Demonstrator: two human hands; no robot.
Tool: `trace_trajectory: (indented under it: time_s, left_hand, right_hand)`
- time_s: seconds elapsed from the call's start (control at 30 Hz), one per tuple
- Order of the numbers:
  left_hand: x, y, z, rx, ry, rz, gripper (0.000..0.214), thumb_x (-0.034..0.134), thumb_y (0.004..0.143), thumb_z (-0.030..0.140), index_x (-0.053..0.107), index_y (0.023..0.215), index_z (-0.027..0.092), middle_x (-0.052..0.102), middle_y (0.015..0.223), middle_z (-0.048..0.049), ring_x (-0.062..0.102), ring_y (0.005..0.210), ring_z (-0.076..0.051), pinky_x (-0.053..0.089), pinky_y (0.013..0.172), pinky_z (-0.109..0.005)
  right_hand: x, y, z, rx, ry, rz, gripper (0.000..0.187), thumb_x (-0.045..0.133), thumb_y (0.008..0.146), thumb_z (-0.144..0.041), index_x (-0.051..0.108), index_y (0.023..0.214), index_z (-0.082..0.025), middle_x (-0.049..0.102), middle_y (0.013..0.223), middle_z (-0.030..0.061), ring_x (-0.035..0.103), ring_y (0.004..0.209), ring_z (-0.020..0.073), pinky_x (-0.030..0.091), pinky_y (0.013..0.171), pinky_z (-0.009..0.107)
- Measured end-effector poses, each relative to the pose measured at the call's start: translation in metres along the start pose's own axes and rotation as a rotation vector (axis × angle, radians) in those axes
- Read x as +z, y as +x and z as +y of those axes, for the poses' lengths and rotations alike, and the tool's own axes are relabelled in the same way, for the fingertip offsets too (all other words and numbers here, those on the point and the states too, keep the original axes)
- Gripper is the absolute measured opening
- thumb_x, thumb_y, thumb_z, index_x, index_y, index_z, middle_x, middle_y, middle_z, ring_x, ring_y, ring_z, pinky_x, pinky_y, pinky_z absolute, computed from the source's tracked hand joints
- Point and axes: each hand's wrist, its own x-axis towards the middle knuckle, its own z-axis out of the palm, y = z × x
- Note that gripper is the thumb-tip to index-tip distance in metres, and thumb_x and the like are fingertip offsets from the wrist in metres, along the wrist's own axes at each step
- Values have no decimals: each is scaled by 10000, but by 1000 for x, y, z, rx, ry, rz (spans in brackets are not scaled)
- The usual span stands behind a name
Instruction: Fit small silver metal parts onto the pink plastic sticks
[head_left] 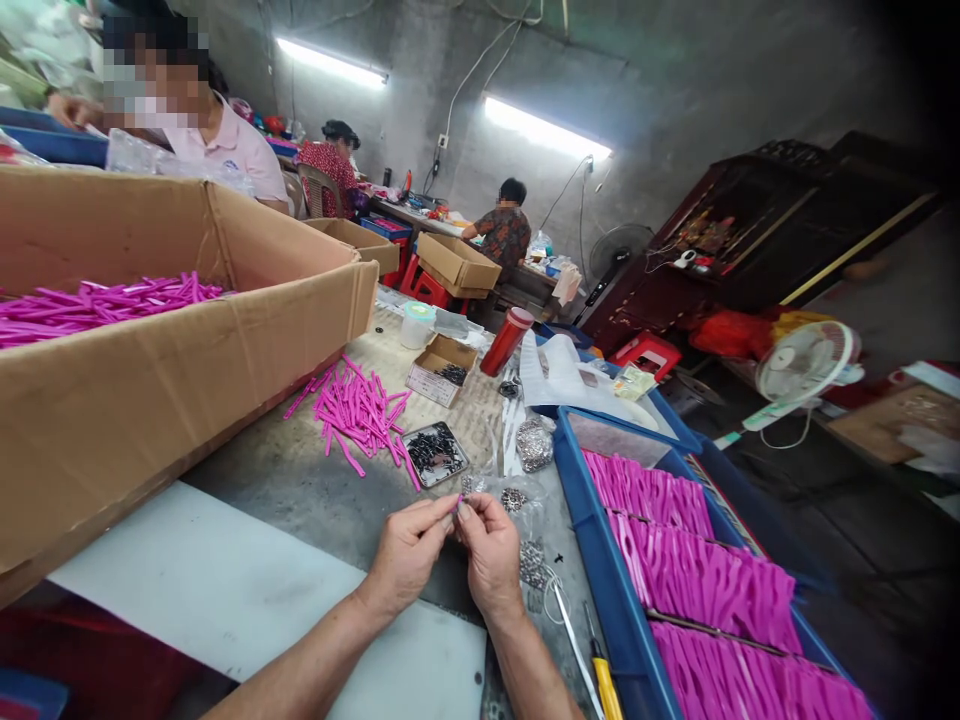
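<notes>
My left hand and my right hand meet over the grey table, fingertips pinched together on a small pink piece that barely shows between them. Just beyond lie a loose heap of pink sticks and a small tray of dark metal clips. Little piles of silver parts sit by my right hand.
A big cardboard box of pink sticks fills the left. A blue crate with rows of pink pieces stands at right. A white sheet, a yellow-handled tool, a red bottle and a fan are around. Other people sit at far tables.
</notes>
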Motion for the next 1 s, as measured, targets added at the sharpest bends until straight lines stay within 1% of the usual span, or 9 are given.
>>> trace_trajectory:
  time_s: [0.07, 0.27, 0.37, 0.5, 0.7, 0.87, 1.0]
  left_hand:
    - [0, 0, 0, -1, 8, -10, 286, 461, 735, 167, 626, 968, 152, 565, 661, -27, 443, 466, -76, 386, 416, -179]
    - [-1, -1, 1, -3, 21, -19, 287, 458, 737, 174, 626, 969, 145, 566, 668, -35, 434, 462, -77, 371, 400, -175]
    - [-1, -1, 1, -5, 22, -18, 287, 458, 740, 183, 624, 972, 151, 561, 665, -32, 418, 450, -74, 361, 391, -174]
    - [-1, -1, -1, -2, 26, -10, 281, 467, 744, 201, 627, 969, 148, 520, 602, -10, 407, 442, -75, 362, 399, -182]
    - [0, -2, -4, -2, 26, 0, 277, 470, 753, 204, 623, 975, 145, 516, 603, -12, 420, 453, -77, 369, 400, -181]
    - [0, -2, -3, 1, 9, -14, 282, 459, 751, 186, 619, 982, 157, 581, 703, -45, 448, 477, -80, 382, 398, -173]
    - [0, -2, -4, -3, 7, -3, 273, 469, 742, 181, 630, 961, 152, 577, 689, -42, 458, 479, -82, 393, 404, -174]
  right_hand:
    - [-1, 0, 1, 1, 4, -5, 155, 608, 657, -291, 530, 691, -161, 481, 552, -46, 404, 471, 76, 321, 445, 187]
    - [-3, -1, 5, 1, -14, -49, 200, 536, 718, -343, 511, 663, -152, 417, 485, -58, 320, 409, 62, 253, 389, 182]
    - [-2, -1, 4, -18, -58, -48, 202, 526, 721, -351, 510, 667, -157, 437, 511, -47, 359, 434, 75, 288, 407, 191]
    - [0, -1, 0, -79, -139, -8, 151, 558, 691, -313, 529, 677, -166, 490, 582, -27, 436, 521, 104, 368, 493, 217]
    - [0, 0, -5, -125, -189, -5, 111, 574, 678, -275, 536, 682, -170, 497, 598, -25, 453, 545, 112, 383, 514, 219]
    - [-3, 0, -3, -73, -170, -57, 178, 525, 730, -320, 518, 650, -161, 453, 541, -37, 402, 490, 94, 337, 469, 207]
    - [-3, 0, 0, -14, -94, -75, 258, 498, 739, -390, 488, 623, -160, 419, 514, -43, 355, 447, 83, 286, 420, 198]
